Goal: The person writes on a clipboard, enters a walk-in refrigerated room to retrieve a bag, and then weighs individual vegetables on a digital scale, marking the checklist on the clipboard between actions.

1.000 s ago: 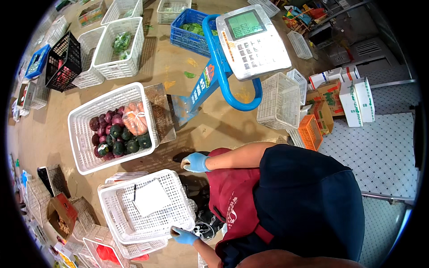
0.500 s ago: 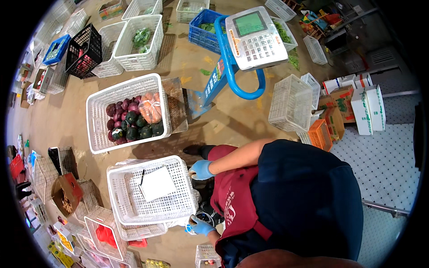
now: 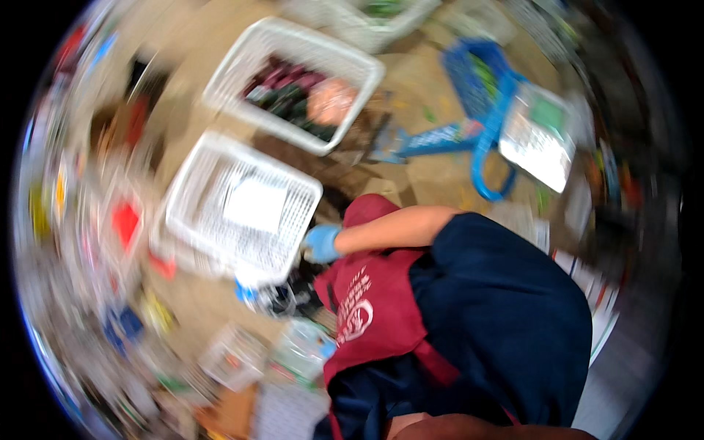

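Strong motion blur covers the view. My right hand (image 3: 321, 243), in a blue glove, is beside the near rim of a white perforated crate (image 3: 209, 205). Its fingers are smeared, so I cannot tell whether they touch the rim. A white sheet or pad (image 3: 255, 204) lies inside this crate, which rests on another white crate. My left hand is out of sight. Farther off stands a white crate (image 3: 221, 82) holding purple round vegetables (image 3: 282, 73), dark green squashes (image 3: 290, 110) and a clear bag of orange vegetables (image 3: 330, 101).
A blue platform scale (image 3: 440, 139) with a white display head (image 3: 539, 136) stands beyond the produce crate. Near it is a blue crate (image 3: 458, 81) of greens. Several blurred crates and a red bag (image 3: 126, 222) line the left side. A pale container (image 3: 235, 357) stands low in view.
My view has swung, so the crates and scale appear shifted and rotated. My left hand has left the picture. My right hand remains near the crate's rim.
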{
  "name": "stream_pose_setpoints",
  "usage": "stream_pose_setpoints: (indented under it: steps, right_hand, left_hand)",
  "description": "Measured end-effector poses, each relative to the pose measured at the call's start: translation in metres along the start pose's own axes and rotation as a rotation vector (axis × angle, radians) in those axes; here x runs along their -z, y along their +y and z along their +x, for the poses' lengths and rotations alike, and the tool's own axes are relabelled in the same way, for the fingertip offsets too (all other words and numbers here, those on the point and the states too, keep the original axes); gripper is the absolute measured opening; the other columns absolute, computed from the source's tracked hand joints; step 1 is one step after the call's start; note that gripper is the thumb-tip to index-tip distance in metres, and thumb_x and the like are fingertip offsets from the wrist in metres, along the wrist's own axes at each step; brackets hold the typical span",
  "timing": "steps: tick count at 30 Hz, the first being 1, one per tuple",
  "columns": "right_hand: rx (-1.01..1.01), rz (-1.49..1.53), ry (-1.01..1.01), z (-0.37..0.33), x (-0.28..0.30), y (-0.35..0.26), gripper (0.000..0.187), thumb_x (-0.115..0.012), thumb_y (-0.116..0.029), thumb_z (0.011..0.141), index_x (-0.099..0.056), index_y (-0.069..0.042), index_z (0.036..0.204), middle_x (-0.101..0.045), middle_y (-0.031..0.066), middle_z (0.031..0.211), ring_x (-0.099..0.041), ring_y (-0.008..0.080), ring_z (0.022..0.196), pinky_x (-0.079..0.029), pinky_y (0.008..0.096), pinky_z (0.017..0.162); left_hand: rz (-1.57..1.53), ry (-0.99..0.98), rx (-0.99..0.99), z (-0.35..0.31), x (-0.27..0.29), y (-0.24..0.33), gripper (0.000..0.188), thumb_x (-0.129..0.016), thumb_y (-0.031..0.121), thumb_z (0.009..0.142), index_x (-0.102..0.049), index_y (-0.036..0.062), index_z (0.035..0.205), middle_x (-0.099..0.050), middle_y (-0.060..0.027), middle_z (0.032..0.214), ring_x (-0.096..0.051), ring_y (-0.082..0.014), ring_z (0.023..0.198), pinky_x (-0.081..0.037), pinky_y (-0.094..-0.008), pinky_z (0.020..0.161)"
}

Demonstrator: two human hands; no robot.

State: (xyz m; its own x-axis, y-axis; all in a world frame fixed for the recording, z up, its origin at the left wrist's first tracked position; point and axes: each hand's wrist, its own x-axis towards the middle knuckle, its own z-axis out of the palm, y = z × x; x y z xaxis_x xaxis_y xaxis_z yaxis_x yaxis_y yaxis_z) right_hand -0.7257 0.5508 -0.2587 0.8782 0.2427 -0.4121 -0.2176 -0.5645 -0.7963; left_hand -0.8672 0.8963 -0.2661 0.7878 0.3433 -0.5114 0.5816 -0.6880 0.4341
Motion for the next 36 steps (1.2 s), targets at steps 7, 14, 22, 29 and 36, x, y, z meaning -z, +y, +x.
stream_pose_setpoints:
  steps: [7,14,22,29,36]
  right_hand:
    - [0.022,-0.092,-0.116,0.023,-0.032,-0.019,0.038,-0.055,-0.038,0.089,-0.064,-0.006,0.109,-0.065,0.0182,0.105,-0.062,0.0339,0.098,-0.049,0.0404,0.086]
    - [0.133,-0.454,-0.388,0.048,-0.153,-0.031,0.058,-0.054,-0.047,0.090,-0.052,-0.002,0.127,-0.060,0.0225,0.116,-0.057,0.0361,0.109,-0.045,0.0410,0.093]
    - [0.120,-0.800,-0.468,0.140,-0.292,-0.057,0.079,-0.065,-0.057,0.077,-0.047,-0.001,0.130,-0.055,0.0226,0.125,-0.053,0.0363,0.116,-0.043,0.0423,0.098]
    - [-0.012,-0.724,-0.659,0.212,-0.398,-0.024,0.091,-0.076,-0.051,0.068,-0.041,0.000,0.135,-0.056,0.0208,0.124,-0.055,0.0316,0.114,-0.043,0.0364,0.098]
    - [0.151,-0.742,-0.449,0.251,-0.429,0.030,0.050,-0.053,-0.026,0.087,-0.049,-0.003,0.130,-0.061,0.0260,0.114,-0.058,0.0417,0.106,-0.046,0.0431,0.091]
  left_hand:
    - [-0.430,0.084,0.205,-0.032,-0.041,-0.079,0.028,-0.057,0.027,0.093,-0.063,-0.0004,0.097,-0.064,-0.0074,0.081,-0.059,-0.0155,0.069,-0.048,-0.0315,0.064]
    - [-0.937,0.250,0.634,-0.161,-0.109,-0.189,0.020,-0.057,0.023,0.094,-0.062,0.0033,0.097,-0.056,0.0000,0.071,-0.050,-0.0097,0.058,-0.041,-0.0253,0.053]
    - [-1.073,0.295,1.116,-0.416,-0.168,-0.264,0.026,-0.054,0.026,0.093,-0.054,0.0042,0.080,-0.053,-0.0045,0.066,-0.046,-0.0112,0.049,-0.036,-0.0264,0.046]
    - [-1.646,0.141,1.597,-0.523,-0.240,-0.176,0.003,-0.059,0.013,0.089,-0.056,0.0128,0.090,-0.051,-0.0002,0.067,-0.044,-0.0095,0.050,-0.034,-0.0242,0.042]
    - [-1.620,-0.015,1.410,-0.456,-0.279,-0.058,0.024,-0.056,0.022,0.095,-0.058,0.0092,0.115,-0.066,-0.0083,0.088,-0.064,-0.0169,0.073,-0.051,-0.0310,0.064]
